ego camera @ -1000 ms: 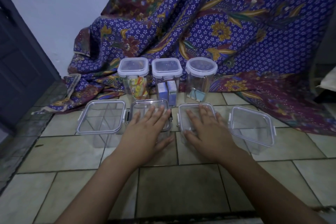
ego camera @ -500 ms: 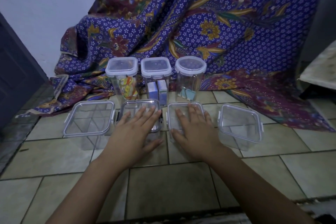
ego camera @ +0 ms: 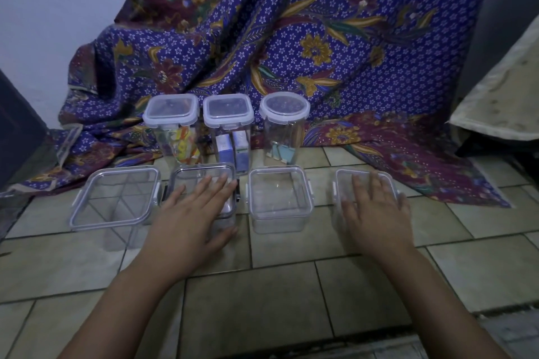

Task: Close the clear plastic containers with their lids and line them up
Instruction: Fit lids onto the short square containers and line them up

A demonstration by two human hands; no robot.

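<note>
Plastic boxes [ego camera: 280, 198], four low ones, stand side by side on the tiled floor [ego camera: 262, 300], with three taller lidded jars [ego camera: 228, 111] lined up just behind them. The left hand [ego camera: 192, 213] lies flat on the second box [ego camera: 186, 179] from the left and the right hand [ego camera: 376, 210] on the far-right box [ego camera: 344, 183], fingers straight, slightly apart, gripping nothing. Such flat palms probably serve to press each lid evenly onto its rim.

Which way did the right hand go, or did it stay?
Yes. The right hand moved right, from the third front box onto the fourth box.
</note>
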